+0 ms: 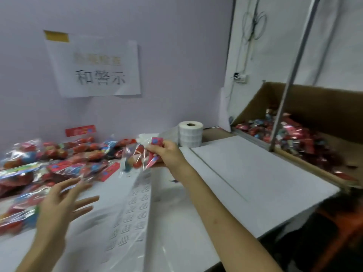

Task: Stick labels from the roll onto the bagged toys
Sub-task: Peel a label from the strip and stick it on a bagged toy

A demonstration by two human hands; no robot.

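Right hand pinches crinkly clear bagged toy; left hand spread; cylindrical label roll behind.

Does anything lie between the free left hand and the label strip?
Nothing visible does. The left hand is open just left of the label strip, only bare white table between. The right hand holds a bagged toy above the strip's far end.

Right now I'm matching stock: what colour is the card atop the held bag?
The paper header card is red with a blue spot; head view.
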